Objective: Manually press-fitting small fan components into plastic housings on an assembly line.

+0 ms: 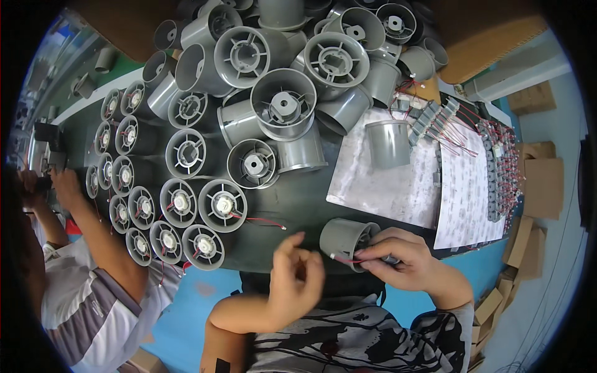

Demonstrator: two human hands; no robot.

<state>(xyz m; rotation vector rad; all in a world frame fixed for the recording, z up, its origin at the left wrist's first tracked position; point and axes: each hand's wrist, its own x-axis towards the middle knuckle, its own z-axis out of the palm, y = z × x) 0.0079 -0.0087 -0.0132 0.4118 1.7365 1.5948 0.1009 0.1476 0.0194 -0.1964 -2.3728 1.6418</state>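
My right hand (407, 258) pinches a thin red-and-white wire lead (343, 258) with a small white plug at its end. A dark part shows under those fingers, too hidden to name. The lead crosses the rim of a grey plastic fan housing (341, 235), which lies on its side at the table's near edge. To the left of it, my left hand (295, 283) is raised, fingers loosely curled and apart, with nothing visible in it. Nearest to this hand are upright grey housings (204, 247) with white-centred motors and red wires.
Grey housings (283, 102) are heaped at the back of the dark table (267, 208). At right, one housing (388, 144) stands on stained paper (385, 189) beside rows of small wired motors (497, 168). A co-worker's arm (102, 233) is at far left; cardboard boxes (540, 186) lie at right.
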